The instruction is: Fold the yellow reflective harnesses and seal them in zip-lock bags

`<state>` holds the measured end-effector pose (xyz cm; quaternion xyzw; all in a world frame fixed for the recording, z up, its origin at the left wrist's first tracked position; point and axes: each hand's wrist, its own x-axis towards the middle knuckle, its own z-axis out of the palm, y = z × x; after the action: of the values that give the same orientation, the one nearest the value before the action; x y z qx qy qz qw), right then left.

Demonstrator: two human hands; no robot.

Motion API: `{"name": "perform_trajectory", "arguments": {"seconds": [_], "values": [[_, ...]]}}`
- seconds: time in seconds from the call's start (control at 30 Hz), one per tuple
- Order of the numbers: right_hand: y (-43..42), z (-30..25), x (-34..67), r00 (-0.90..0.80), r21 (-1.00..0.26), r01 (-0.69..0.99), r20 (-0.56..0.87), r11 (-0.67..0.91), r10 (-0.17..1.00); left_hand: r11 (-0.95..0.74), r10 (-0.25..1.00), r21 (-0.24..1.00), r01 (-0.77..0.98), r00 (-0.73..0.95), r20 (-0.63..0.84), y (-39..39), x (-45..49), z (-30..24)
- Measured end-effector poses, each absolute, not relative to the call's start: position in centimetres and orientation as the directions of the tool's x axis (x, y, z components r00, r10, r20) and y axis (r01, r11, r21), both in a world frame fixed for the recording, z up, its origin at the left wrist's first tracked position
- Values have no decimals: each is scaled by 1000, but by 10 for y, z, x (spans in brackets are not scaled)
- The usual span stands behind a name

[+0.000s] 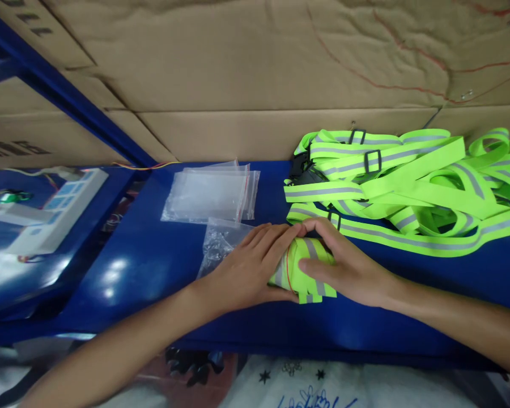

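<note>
A folded bundle of neon-yellow reflective strap (313,249) with grey stripes is between my two hands, low over the blue table. My left hand (255,263) is wrapped over its left side, hiding part of it. My right hand (344,266) grips the right side, thumb across the front and fingers at the top. A thin red curved line crosses the bundle near my left fingers; I cannot tell whether it is a bag's seal. Behind my left hand lies a crumpled clear plastic bag (221,241), partly covered by the hand.
Flat clear zip bags (208,192) lie in a stack at the back. A heap of loose reflective straps (408,187) with black buckles fills the back right. Cardboard (238,68) lines the rear. A white device (59,212) stands on the left table (8,283).
</note>
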<state>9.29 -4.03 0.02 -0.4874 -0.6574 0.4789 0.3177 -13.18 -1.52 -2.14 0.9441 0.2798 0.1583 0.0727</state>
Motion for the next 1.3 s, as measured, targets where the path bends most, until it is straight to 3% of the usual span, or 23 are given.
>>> {"name": "perform_trajectory", "arguments": {"seconds": [0.13,0.37,0.47,0.63,0.77,0.87,1.17,1.3], "values": [[-44,3,99,-323,-971,238,-67,12,944,-778,614,349,523,751,244,-12,-135,-21],[-34,-13,99,-205,-984,34,-181,-178,962,-773,597,379,508,785,165,-12,-139,-21],[-34,-15,99,-214,-988,5,-154,-156,965,-742,634,396,541,758,153,-12,-138,-21],[-35,-14,100,-270,-988,138,-110,-75,956,-724,675,364,586,711,199,-16,-132,-23],[-33,-12,93,-284,-969,248,-56,17,957,-770,632,298,564,739,234,-22,-126,-20],[-31,-8,88,-290,-964,265,-87,-7,953,-799,601,223,559,763,239,-25,-124,-15],[-33,-6,68,-237,-977,-6,-206,-213,949,-846,495,-21,533,798,344,-30,-123,-9],[-34,-6,74,-376,-956,-126,-202,-266,905,-819,533,14,574,750,391,-24,-125,-10]]}}
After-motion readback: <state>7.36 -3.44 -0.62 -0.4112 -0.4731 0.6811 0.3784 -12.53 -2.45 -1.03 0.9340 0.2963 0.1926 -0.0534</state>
